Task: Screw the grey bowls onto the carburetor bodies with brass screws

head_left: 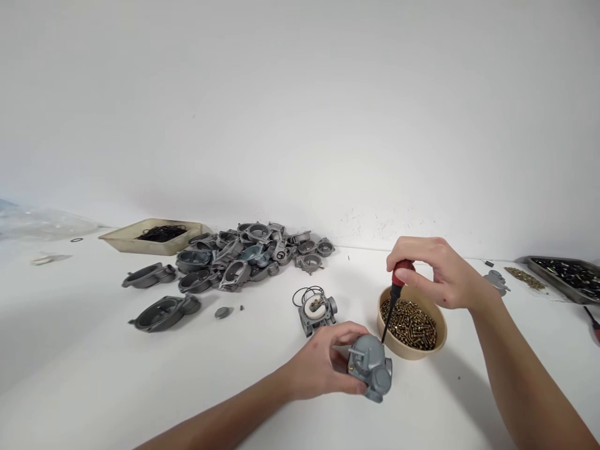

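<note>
My left hand (pixel 323 365) grips a grey metal carburetor (pixel 370 362) from its left side, holding it above the white table. In my right hand (pixel 431 275) is a screwdriver (pixel 398 281) with a red and black handle, the fingers wrapped round its top. The shaft slants down, and its tip meets the carburetor's far right edge at a small brass-coloured screw. Another brass screw shows on the near left of the carburetor. Just behind, a tan bowl (pixel 412 355) holds many brass screws (pixel 412 325). Beyond my left hand lies a second carburetor body (pixel 316 312) with a white float and thin black rings.
A heap of grey metal bowl castings (pixel 239 256) spreads across the back left, beside a cream tray (pixel 126 240) of black rings. Two castings (pixel 164 312) lie nearer, by a small round cap (pixel 223 312). At far right are a dark tray (pixel 562 275) and a pile of small brass parts (pixel 525 277).
</note>
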Demonstrator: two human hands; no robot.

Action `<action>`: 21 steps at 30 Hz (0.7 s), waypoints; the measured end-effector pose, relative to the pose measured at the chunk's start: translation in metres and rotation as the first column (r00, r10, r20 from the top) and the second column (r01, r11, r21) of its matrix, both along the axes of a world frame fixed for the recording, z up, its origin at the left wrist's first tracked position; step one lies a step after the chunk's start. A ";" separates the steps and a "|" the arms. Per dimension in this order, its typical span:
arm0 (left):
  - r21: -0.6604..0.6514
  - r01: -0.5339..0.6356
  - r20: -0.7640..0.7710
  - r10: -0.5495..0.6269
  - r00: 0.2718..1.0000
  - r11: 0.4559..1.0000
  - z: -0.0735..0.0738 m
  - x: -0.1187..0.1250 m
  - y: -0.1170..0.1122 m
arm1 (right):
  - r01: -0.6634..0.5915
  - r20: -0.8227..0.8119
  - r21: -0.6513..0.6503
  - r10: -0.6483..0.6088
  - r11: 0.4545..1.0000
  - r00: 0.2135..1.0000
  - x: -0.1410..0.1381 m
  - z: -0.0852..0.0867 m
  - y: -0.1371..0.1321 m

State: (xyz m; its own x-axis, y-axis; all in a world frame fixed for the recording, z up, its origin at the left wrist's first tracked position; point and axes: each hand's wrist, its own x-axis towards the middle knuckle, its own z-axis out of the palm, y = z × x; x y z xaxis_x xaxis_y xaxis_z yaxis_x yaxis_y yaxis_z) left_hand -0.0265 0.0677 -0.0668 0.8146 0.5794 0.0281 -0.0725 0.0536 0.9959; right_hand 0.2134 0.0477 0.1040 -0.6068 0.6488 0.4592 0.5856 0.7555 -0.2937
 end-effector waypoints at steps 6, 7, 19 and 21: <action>0.042 -0.022 -0.035 0.024 0.999 0.999 -0.007 0.001 0.002 | -0.105 -0.024 0.019 0.105 0.994 0.994 -0.015 0.003 -0.015; 0.047 -0.024 -0.030 0.025 0.999 0.999 -0.010 0.000 0.002 | -0.129 -0.037 0.014 0.129 0.992 0.991 -0.016 0.003 -0.016; 0.026 -0.028 -0.023 0.029 0.999 0.999 -0.010 -0.001 0.001 | -0.137 -0.068 0.006 0.137 0.991 0.988 -0.012 0.003 -0.011; 0.036 -0.027 -0.021 0.028 0.999 0.999 -0.011 -0.001 0.001 | -0.200 -0.096 -0.050 0.195 0.978 0.976 -0.012 0.004 -0.013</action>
State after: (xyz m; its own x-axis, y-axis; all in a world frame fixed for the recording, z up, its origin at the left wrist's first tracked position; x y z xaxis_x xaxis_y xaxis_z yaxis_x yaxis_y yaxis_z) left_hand -0.0278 0.0690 -0.0775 0.7990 0.6005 0.0319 -0.0523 0.0165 0.9985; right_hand 0.2013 0.0348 0.1077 -0.6838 0.5479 0.4819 0.3958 0.8334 -0.3858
